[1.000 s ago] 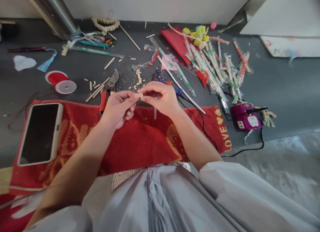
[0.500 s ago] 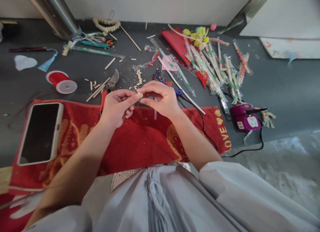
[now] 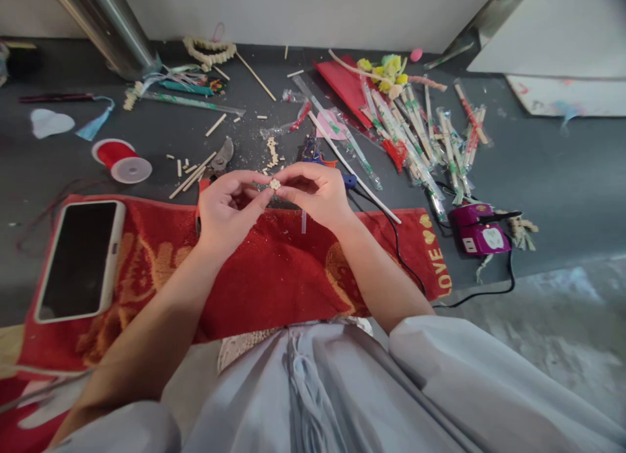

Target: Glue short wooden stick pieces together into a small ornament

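Between my fingertips is a small cream flower-shaped cluster of cut stick pieces (image 3: pixel 275 184). My left hand (image 3: pixel 229 202) pinches it from the left with thumb and forefinger. From the other side my right hand (image 3: pixel 317 192) grips it the same way. Both hands are above the far edge of a red towel (image 3: pixel 274 277). Just beyond them lies a short pile of cut stick bits (image 3: pixel 272 152). Pruning shears (image 3: pixel 223 156) rest by my left hand, their red handle partly behind it. A blue glue gun (image 3: pixel 312 150) lies beyond my right hand, partly hidden by it.
A phone (image 3: pixel 75 261) lies on the towel's left part, below a spool of red thread (image 3: pixel 122 160). Wrapped chopsticks (image 3: pixel 405 137) are heaped at the right. A purple power socket (image 3: pixel 479 228) with a black cable sits near the table's right front edge.
The small cluster has been turned so its flower-like face shows. My left hand's fingers have shifted and its lower fingers no longer show beneath the thumb.
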Demonstrator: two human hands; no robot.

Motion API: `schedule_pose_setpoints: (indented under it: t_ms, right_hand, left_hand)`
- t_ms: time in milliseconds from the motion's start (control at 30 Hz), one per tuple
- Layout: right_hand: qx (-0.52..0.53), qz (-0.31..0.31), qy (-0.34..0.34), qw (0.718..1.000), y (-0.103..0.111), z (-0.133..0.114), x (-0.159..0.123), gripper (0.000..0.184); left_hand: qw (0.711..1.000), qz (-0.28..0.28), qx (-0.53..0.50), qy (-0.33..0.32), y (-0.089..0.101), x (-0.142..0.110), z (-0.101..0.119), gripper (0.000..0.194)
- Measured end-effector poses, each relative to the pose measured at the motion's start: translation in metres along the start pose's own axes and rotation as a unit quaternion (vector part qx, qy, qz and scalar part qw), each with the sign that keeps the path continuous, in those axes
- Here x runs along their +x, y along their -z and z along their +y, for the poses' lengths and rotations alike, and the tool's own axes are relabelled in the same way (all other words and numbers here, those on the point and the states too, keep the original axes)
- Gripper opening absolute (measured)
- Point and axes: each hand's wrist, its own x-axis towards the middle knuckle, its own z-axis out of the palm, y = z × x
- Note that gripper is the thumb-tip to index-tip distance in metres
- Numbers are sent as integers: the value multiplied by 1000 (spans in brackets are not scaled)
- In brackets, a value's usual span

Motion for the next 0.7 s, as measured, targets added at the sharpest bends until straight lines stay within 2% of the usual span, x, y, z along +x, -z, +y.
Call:
schedule_pose_setpoints:
  t_ms: [233,467,700]
  right_hand:
    - [-49,14,34,998,-1,-7,-2,32]
    - [-99,16,137,985,-1,-11,-5,19]
    - [-126,14,162,979,1,-9,-5,21]
  left_hand:
    - [999,10,27,-14,1,-2,-3,7]
    - [988,48,106,-106,4,-7,-11,12]
    - [993,37,61,-94,2,-6,-13,10]
